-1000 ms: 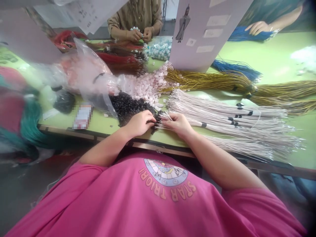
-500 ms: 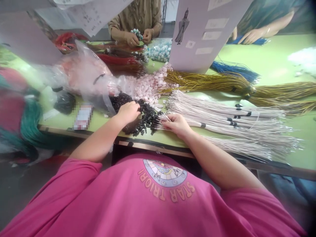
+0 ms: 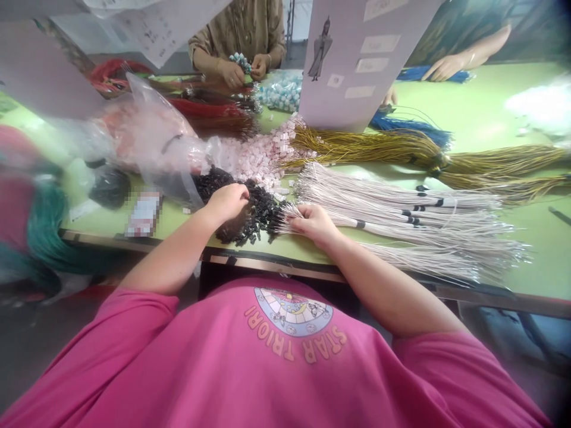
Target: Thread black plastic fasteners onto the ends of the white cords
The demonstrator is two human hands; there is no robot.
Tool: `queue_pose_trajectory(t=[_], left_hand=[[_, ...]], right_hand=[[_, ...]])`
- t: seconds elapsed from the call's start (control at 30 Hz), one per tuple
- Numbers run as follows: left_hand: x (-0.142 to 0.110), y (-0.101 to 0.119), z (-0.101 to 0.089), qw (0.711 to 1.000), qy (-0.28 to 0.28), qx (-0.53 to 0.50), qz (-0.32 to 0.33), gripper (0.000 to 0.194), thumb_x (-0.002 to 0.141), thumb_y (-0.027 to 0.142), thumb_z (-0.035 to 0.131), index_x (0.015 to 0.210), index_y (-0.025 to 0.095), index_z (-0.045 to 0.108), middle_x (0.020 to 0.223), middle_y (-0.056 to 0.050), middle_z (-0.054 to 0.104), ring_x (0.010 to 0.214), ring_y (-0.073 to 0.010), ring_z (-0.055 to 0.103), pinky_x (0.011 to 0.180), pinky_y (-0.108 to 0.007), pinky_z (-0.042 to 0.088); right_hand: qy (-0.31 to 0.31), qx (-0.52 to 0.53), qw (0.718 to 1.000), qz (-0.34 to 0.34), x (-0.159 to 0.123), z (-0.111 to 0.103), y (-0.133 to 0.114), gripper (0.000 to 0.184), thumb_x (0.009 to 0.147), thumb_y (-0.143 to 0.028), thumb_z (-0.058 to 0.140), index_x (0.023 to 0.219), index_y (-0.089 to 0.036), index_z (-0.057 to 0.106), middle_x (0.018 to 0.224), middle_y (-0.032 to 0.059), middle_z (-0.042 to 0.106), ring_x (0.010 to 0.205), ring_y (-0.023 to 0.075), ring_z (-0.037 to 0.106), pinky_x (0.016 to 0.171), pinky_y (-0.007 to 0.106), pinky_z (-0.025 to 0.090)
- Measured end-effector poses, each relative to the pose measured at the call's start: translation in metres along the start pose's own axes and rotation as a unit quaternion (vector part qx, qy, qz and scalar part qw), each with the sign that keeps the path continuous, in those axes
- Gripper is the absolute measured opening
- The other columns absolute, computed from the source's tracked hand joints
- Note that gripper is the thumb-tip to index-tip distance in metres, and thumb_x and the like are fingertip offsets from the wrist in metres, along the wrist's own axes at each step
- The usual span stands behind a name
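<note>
I see white wires (image 3: 286,219) pinched in the right hand (image 3: 314,227), tips poking past its fingers; a slack pinch could splay them. Just beside those tips, black pieces (image 3: 259,217) lie under the left hand (image 3: 228,202); whether its curled fingers hold one I cannot tell from here. Beyond its fingertips, pale pink pieces (image 3: 262,157) crowd close, so a careless sweep could mix both.

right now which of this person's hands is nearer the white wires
The right hand: it grips a bunch of the white wires near their ends. The left hand is apart from them, farther left, at the black pieces.
</note>
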State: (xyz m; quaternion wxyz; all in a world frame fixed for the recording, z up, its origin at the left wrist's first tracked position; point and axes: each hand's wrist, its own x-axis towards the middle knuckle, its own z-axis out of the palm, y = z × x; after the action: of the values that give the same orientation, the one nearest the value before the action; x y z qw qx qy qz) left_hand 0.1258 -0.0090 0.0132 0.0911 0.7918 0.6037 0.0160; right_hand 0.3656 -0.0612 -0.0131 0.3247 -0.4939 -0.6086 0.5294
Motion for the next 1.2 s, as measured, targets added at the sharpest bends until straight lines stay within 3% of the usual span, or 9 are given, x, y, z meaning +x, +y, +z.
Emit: queue_pose_trajectory(t=[0.13, 0.43, 0.57, 0.67, 0.77, 0.9, 1.03, 1.2], left_hand=[[0.001, -0.002, 0.001, 0.999, -0.010, 0.030, 0.009, 0.033, 0.082, 0.026, 0.044, 0.110, 0.022, 0.061, 0.110, -0.005, 0.060, 0.097, -0.0209, 0.056, 0.082, -0.031, 0.044], [0.001, 0.004, 0.002, 0.996, -0.036, 0.074, 0.015, 0.027, 0.078, 0.032, 0.051, 0.100, 0.024, 0.065, 0.101, -0.004, 0.061, 0.090, -0.0200, 0.057, 0.077, -0.029, 0.045], [-0.001, 0.002, -0.001, 0.999, -0.016, 0.042, 0.019, 0.022, 0.076, 0.031, 0.054, 0.090, 0.022, 0.067, 0.095, -0.005, 0.062, 0.085, -0.0205, 0.058, 0.074, -0.030, 0.045], [-0.009, 0.007, -0.008, 0.997, 0.030, -0.057, 0.033, 0.019, 0.075, 0.030, 0.055, 0.087, 0.022, 0.067, 0.092, -0.004, 0.065, 0.085, -0.0201, 0.058, 0.079, -0.032, 0.044], [-0.023, 0.023, -0.013, 0.968, 0.004, -0.246, 0.047, 0.018, 0.072, 0.029, 0.059, 0.084, 0.018, 0.065, 0.085, -0.003, 0.066, 0.079, -0.0170, 0.060, 0.077, -0.030, 0.045], [-0.035, 0.050, -0.005, 0.894, -0.075, -0.441, 0.035, 0.020, 0.067, 0.029, 0.064, 0.080, 0.014, 0.063, 0.072, -0.002, 0.065, 0.062, -0.0114, 0.057, 0.062, -0.026, 0.047], [-0.035, 0.061, 0.008, 0.863, -0.068, -0.500, -0.014, 0.022, 0.066, 0.030, 0.067, 0.080, 0.014, 0.062, 0.067, -0.001, 0.063, 0.051, -0.0072, 0.050, 0.051, -0.022, 0.042], [-0.034, 0.064, 0.016, 0.842, -0.044, -0.537, -0.030, 0.027, 0.063, 0.034, 0.070, 0.080, 0.014, 0.063, 0.074, -0.003, 0.066, 0.062, -0.0105, 0.056, 0.060, -0.024, 0.045]], right_hand=[[0.008, 0.003, 1.000, 0.003, 0.000, 0.000, 0.000, 0.016, 0.064, -0.030, 0.055, 0.061, -0.015, 0.053, 0.054, -0.0040, 0.042, 0.051, 0.0075, 0.035, 0.050, 0.022, 0.026], [-0.010, 0.025, 1.000, 0.011, -0.003, -0.001, -0.006, 0.017, 0.065, -0.030, 0.054, 0.058, -0.016, 0.049, 0.050, -0.0051, 0.039, 0.046, 0.0064, 0.033, 0.047, 0.022, 0.024], [-0.018, 0.028, 0.999, 0.008, -0.002, -0.001, -0.005, 0.018, 0.066, -0.032, 0.054, 0.059, -0.016, 0.049, 0.050, -0.0047, 0.041, 0.047, 0.0067, 0.034, 0.047, 0.022, 0.025], [-0.020, 0.032, 0.999, 0.005, -0.001, -0.001, -0.005, 0.017, 0.065, -0.030, 0.054, 0.059, -0.016, 0.049, 0.051, -0.0050, 0.040, 0.048, 0.0067, 0.034, 0.048, 0.022, 0.025], [-0.012, 0.017, 1.000, -0.008, -0.001, -0.001, -0.005, 0.014, 0.065, -0.027, 0.053, 0.059, -0.015, 0.049, 0.052, -0.0050, 0.039, 0.049, 0.0064, 0.033, 0.049, 0.022, 0.025], [-0.010, 0.029, 0.999, 0.007, -0.002, 0.000, -0.006, 0.009, 0.062, -0.023, 0.052, 0.059, -0.014, 0.051, 0.051, -0.0046, 0.039, 0.049, 0.0061, 0.032, 0.047, 0.022, 0.023], [-0.010, 0.064, 0.998, 0.018, -0.003, 0.000, -0.007, 0.007, 0.060, -0.020, 0.052, 0.060, -0.014, 0.053, 0.050, -0.0047, 0.040, 0.046, 0.0058, 0.031, 0.045, 0.021, 0.022], [0.006, 0.066, 0.998, 0.018, -0.004, 0.000, -0.008, 0.013, 0.064, -0.026, 0.054, 0.060, -0.013, 0.053, 0.050, -0.0048, 0.039, 0.046, 0.0052, 0.030, 0.044, 0.021, 0.021]])
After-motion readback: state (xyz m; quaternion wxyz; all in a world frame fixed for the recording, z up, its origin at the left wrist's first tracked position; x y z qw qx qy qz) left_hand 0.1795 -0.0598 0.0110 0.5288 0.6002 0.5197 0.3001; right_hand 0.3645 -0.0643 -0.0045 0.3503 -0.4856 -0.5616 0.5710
